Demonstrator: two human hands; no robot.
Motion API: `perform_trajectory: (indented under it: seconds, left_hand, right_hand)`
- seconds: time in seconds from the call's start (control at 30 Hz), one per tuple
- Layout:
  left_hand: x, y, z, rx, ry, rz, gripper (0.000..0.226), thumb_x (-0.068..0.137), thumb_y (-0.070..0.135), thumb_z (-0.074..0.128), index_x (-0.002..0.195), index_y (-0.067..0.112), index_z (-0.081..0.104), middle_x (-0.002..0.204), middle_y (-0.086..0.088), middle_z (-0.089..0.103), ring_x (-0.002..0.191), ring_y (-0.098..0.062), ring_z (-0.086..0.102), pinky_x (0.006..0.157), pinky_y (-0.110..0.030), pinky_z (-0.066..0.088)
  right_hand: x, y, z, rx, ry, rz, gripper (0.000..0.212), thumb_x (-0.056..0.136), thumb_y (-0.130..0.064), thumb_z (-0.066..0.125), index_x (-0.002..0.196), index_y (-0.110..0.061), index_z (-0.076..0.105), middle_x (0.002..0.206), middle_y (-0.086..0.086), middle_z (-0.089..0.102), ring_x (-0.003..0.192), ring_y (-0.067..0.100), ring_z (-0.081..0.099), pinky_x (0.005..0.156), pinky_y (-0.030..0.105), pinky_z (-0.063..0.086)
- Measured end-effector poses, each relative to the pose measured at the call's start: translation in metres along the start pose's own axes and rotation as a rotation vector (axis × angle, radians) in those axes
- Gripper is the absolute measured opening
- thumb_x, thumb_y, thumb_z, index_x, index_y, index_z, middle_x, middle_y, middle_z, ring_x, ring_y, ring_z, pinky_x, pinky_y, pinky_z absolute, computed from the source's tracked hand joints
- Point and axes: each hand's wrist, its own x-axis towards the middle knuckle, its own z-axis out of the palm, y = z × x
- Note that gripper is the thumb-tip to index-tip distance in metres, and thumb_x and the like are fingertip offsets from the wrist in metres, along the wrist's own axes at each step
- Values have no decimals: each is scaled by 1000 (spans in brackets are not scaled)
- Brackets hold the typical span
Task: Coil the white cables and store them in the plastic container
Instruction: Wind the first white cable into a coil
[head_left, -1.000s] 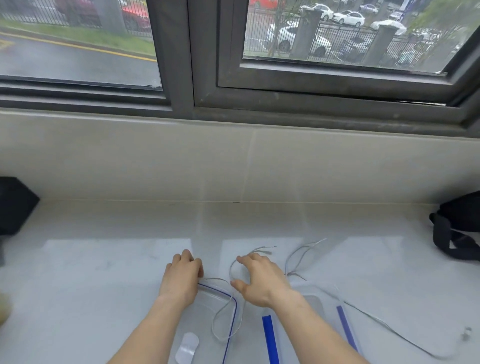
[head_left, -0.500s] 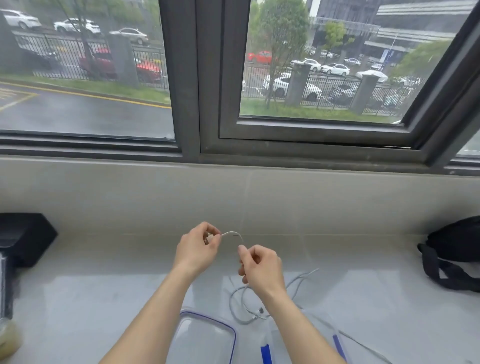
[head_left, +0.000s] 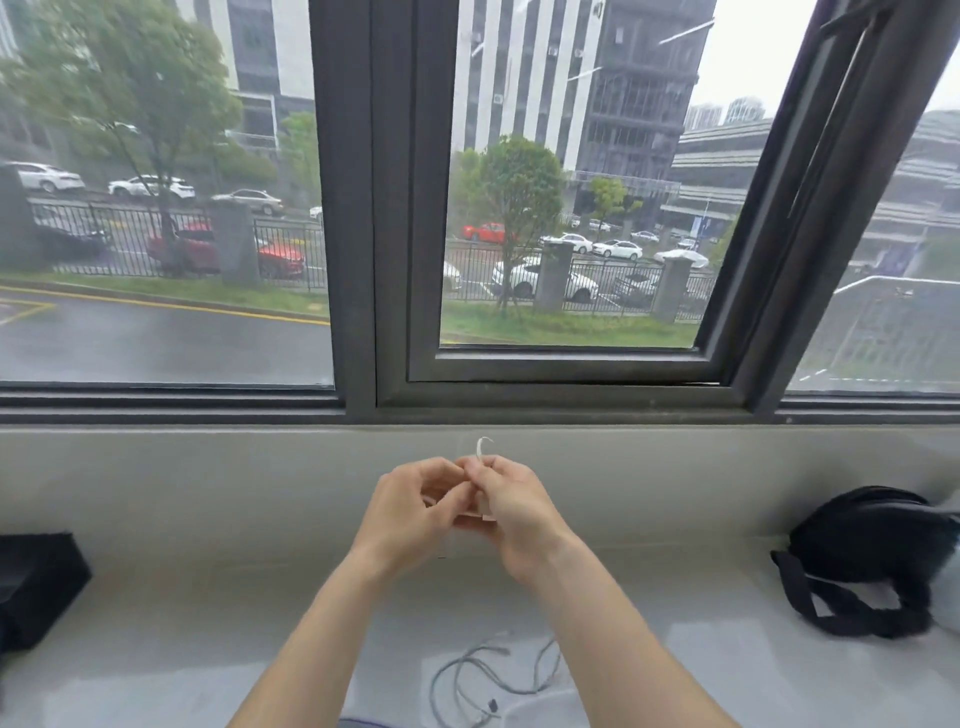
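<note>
My left hand (head_left: 415, 506) and my right hand (head_left: 511, 506) are raised together in front of the wall under the window, fingertips touching. Both pinch a thin white cable (head_left: 482, 447); a short loop of it sticks up above my fingers. The part inside my hands is hidden. More loose white cable (head_left: 493, 675) lies in loops on the pale sill between my forearms. Only a sliver of the clear plastic container with its blue-edged lid (head_left: 363, 722) shows at the bottom edge.
A black strapped bag (head_left: 867, 561) lies on the sill at the right. A black object (head_left: 36, 587) sits at the left edge. The dark window frame (head_left: 363, 312) and grey wall (head_left: 208, 483) rise behind my hands.
My hands have lifted higher and come together, closing the gap between them on the cable. The view has tilted upward, so the container has dropped almost out of the frame.
</note>
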Motion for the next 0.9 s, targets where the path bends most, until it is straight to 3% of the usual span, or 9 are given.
perform_trajectory:
  seconds: [0.07, 0.17, 0.27, 0.37, 0.47, 0.53, 0.67, 0.77, 0.9]
  left_hand:
    - [0, 12, -4, 10, 114, 58, 16, 89, 11, 68, 87, 25, 73, 83, 9, 79, 76, -4, 74, 70, -21, 56]
    - [4, 22, -8, 31, 282, 103, 38, 86, 0, 62, 109, 29, 68, 102, 9, 71, 89, -4, 66, 75, -17, 49]
    - [10, 32, -9, 65, 148, 145, 68, 81, -11, 55, 135, 31, 58, 129, 12, 61, 119, -3, 55, 102, -17, 39]
    - [11, 46, -4, -5, -39, 128, 61, 80, 4, 58, 131, 36, 62, 138, 17, 58, 130, 1, 50, 114, -26, 35]
    - [5, 63, 7, -175, -124, 100, 26, 82, 29, 51, 90, 39, 74, 88, 13, 75, 84, -3, 69, 87, -35, 53]
    - [0, 70, 17, -301, -113, 76, 23, 94, 25, 50, 85, 31, 71, 69, 5, 67, 66, -11, 68, 75, -40, 58]
    - [-13, 79, 31, -493, -107, -80, 30, 107, 25, 42, 92, 10, 63, 72, -3, 59, 66, -23, 72, 75, -37, 60]
    - [-20, 93, 37, -644, -182, -116, 32, 103, 31, 50, 100, 2, 62, 80, 1, 59, 58, -25, 63, 72, -45, 61]
    - [-21, 100, 42, -265, -95, -17, 19, 99, 31, 59, 99, 13, 63, 76, 5, 58, 49, -12, 48, 48, -24, 42]
  right_hand:
    - [-7, -16, -2, -40, -19, -55, 21, 108, -18, 44, 104, -5, 60, 101, 15, 76, 85, 27, 77, 73, 37, 63]
    - [-18, -36, -8, -168, 18, -111, 19, 109, -19, 39, 103, -9, 54, 88, 8, 70, 61, 18, 62, 53, 28, 51]
    - [-26, -50, -17, -198, -61, -139, 20, 108, -23, 43, 102, -11, 57, 71, 0, 55, 54, 14, 44, 49, 24, 35]
    - [-38, -65, -26, -167, -294, -144, 26, 108, -27, 46, 105, -9, 64, 67, -2, 52, 56, 14, 40, 56, 24, 33]
    - [-49, -81, -33, -167, -494, -197, 25, 105, -24, 51, 109, -7, 68, 82, 5, 64, 63, 13, 49, 62, 25, 39]
    - [-52, -93, -39, -101, -528, -266, 28, 103, -16, 50, 120, -1, 66, 97, 14, 69, 74, 17, 63, 68, 28, 46]
    - [-51, -112, -51, 43, -512, -414, 34, 105, -4, 43, 134, 7, 57, 125, 25, 67, 113, 38, 68, 98, 42, 54]
    - [-51, -120, -52, 78, -467, -445, 36, 106, -1, 37, 138, 8, 53, 133, 30, 63, 124, 42, 63, 108, 47, 50]
    - [-47, -126, -57, -14, -314, -470, 35, 107, 1, 36, 136, 3, 55, 127, 26, 69, 120, 37, 67, 105, 46, 53]
